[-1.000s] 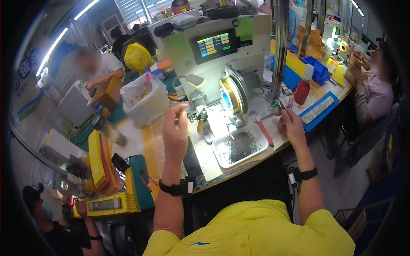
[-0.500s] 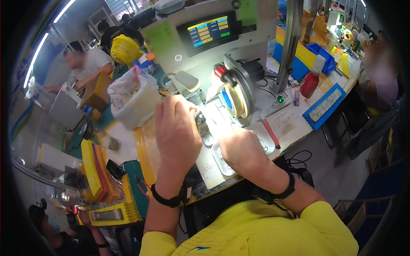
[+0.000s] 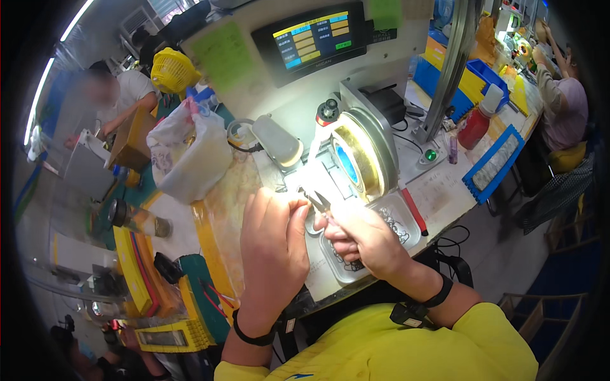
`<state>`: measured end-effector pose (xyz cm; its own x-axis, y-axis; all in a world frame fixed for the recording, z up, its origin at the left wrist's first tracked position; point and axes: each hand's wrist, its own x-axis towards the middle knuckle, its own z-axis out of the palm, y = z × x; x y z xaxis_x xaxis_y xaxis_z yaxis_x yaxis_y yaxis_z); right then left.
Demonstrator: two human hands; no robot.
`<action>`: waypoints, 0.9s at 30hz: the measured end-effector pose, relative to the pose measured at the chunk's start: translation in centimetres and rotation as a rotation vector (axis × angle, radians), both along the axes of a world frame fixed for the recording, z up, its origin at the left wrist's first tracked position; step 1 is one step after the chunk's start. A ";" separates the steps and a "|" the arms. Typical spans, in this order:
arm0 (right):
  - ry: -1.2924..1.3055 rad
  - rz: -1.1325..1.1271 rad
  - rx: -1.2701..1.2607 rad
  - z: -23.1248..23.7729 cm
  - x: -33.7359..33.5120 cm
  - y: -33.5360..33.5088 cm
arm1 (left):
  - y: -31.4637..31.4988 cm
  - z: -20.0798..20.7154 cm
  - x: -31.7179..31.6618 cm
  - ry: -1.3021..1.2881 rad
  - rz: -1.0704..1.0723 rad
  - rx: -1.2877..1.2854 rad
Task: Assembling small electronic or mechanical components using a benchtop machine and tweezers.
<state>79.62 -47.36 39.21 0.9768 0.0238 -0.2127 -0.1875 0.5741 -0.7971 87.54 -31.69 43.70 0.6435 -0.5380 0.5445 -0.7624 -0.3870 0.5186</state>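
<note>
Under the bright lamp my left hand (image 3: 272,244) is closed in a pinch, its fingertips on something too small to make out. Close beside it, my right hand (image 3: 368,240) wraps round a small hand tool that looks like pliers (image 3: 320,200), with dark pointed jaws toward the left fingertips. The tool's grips are hidden in the palm. Partly beneath the right hand lies a pale tray (image 3: 416,236) holding small dark wire-like pieces. Just beyond the hands is a machine with a round gold-rimmed wheel (image 3: 372,155) and a white nozzle under a red-and-black knob (image 3: 328,112).
A grey lamp head (image 3: 277,141) and a stuffed white plastic bag (image 3: 190,149) stand left of the wheel. To the right are a red bottle (image 3: 473,129), a red pen-like stick (image 3: 414,213) and a blue-framed tray (image 3: 494,164). A screen (image 3: 311,41) faces me. Other people sit at both sides.
Both hands have drawn back toward me and lower in the view. The right hand has turned, so the dark jaws now show. My view has shifted closer to the machine.
</note>
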 end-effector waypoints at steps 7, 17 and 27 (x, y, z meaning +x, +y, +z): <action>-0.013 -0.039 0.096 -0.6 0.9 0.3 | 0.1 -0.1 -0.2 0.003 0.029 0.004; 0.022 -0.078 0.117 0.0 0.9 0.7 | 0.3 -0.5 0.2 -0.046 0.052 -0.017; -0.404 -0.086 -0.867 1.0 -4.5 -4.1 | 6.5 -1.2 0.8 0.397 0.136 0.079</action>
<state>75.15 -51.49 40.17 0.9711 -0.0588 0.2312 0.2102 -0.2468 -0.9460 88.34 -25.19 42.49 0.8628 -0.4640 0.2009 -0.4491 -0.5207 0.7261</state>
